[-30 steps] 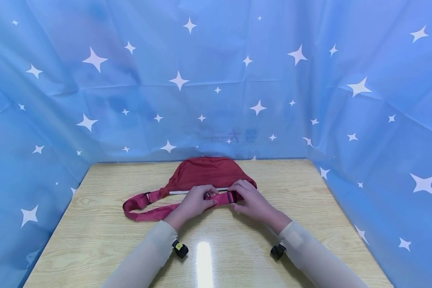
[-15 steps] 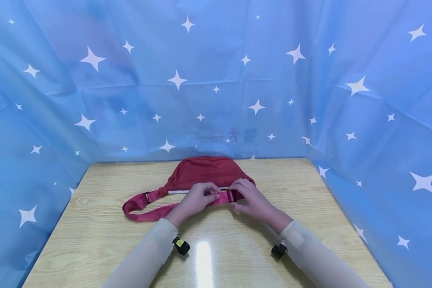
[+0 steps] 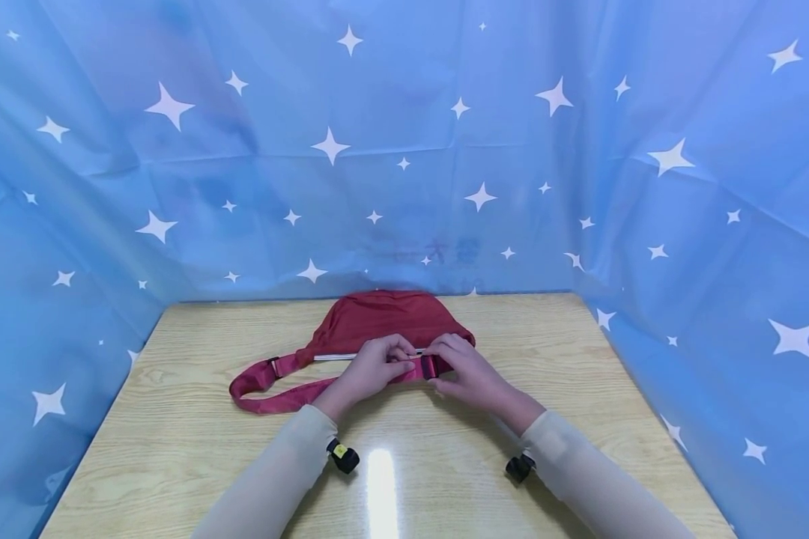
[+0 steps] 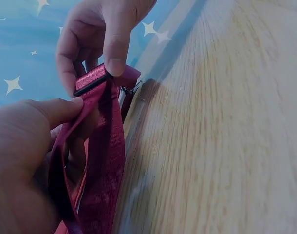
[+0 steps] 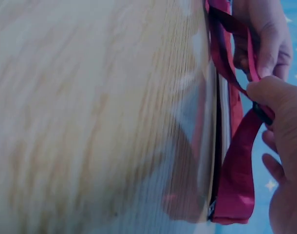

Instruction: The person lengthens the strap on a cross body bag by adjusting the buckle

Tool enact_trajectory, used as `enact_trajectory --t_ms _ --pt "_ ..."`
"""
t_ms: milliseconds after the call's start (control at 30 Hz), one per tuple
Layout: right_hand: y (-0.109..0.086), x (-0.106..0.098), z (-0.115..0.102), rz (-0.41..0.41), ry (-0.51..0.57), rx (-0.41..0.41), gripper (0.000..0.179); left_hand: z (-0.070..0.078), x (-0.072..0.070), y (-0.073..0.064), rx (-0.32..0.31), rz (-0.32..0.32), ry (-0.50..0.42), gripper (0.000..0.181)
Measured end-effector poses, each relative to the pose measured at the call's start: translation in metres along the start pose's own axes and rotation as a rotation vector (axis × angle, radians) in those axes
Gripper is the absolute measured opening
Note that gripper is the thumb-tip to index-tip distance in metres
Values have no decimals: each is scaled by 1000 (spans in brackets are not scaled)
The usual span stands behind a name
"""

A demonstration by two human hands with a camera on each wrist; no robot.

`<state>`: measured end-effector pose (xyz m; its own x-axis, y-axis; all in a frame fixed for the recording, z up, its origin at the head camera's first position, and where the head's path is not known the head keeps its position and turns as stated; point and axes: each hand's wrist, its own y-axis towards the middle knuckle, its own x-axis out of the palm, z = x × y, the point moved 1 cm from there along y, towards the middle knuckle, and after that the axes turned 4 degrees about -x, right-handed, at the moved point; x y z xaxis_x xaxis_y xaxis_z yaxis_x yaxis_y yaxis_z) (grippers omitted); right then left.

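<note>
A dark red waist bag (image 3: 391, 320) lies at the back of the table, a pale zip along its near edge. Its red strap (image 3: 286, 403) loops out to the left and back along the front. My left hand (image 3: 367, 368) pinches the strap between thumb and fingers, left of a black slider buckle (image 4: 92, 84). At that buckle, my right hand (image 3: 468, 372) grips the strap from the other side, thumb on its edge. In the left wrist view the strap bows into a loop beside the left fingers. Part of the bag's zip is hidden behind both hands.
The wooden table (image 3: 195, 464) carries the bag near its far edge. A blue curtain (image 3: 404, 150) with white stars hangs close behind and on both sides. Another black buckle (image 3: 273, 367) sits on the strap's left part. Small black cameras (image 3: 344, 457) are worn at both wrists.
My left hand has slid slightly right along the strap, closer to the buckle. The buckle has shifted a little left and turned, while the right hand keeps its grip.
</note>
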<state>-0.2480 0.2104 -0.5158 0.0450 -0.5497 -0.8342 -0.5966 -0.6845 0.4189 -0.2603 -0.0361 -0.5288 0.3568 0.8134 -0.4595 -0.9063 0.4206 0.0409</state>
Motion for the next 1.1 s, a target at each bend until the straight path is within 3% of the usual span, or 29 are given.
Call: enact_trajectory --t_ms 233,367,700,900,1100 --pt "2 4 -2 5 -8 -10 51 2 4 3 39 -11 -28 13" --pt "2 5 -2 11 -7 -7 51 2 2 2 28 -21 -12 14" --pt "-3 3 -1 47 22 8 50 -2 -12 -14 -18 -12 177 16" --pt "-4 1 0 66 47 10 48 -3 -16 -22 -23 6 203 6" --pt "-4 0 -1 71 58 11 48 -3 -17 -22 1 9 213 6"
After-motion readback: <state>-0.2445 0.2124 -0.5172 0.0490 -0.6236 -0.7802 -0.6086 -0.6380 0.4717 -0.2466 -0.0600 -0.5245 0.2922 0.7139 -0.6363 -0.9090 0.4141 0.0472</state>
